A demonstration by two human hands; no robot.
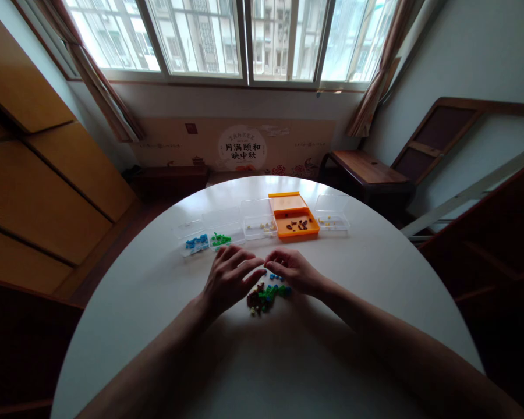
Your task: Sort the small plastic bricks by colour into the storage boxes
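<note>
Green and brown plastic, by the look of it: a loose heap of tiny blocks [268, 297] on the white table [126, 291], between the two hands and a little nearer, with several blue blocks [276, 277] scattered at its far side. Each block probably very light, hard and stiff, hardly fragile, but easy to let slip or flick away; best to take hold by two opposite sides, with thumb tip and fingertip only. Left hand [231, 270] with fingers loosely bent, thumb apart from them; right hand [293, 270] with thumb and forefinger close together, fingertips of both nearly meeting past the heap. Cannot tell whether a block is pinched there. Farther out, in a row with lids raised: clear boxes [343, 225] with blue, green and cream pieces, and among them an orange box [299, 233] with dark brown pieces. Beyond the table, a wooden seat [369, 166] and a window [201, 41].
</note>
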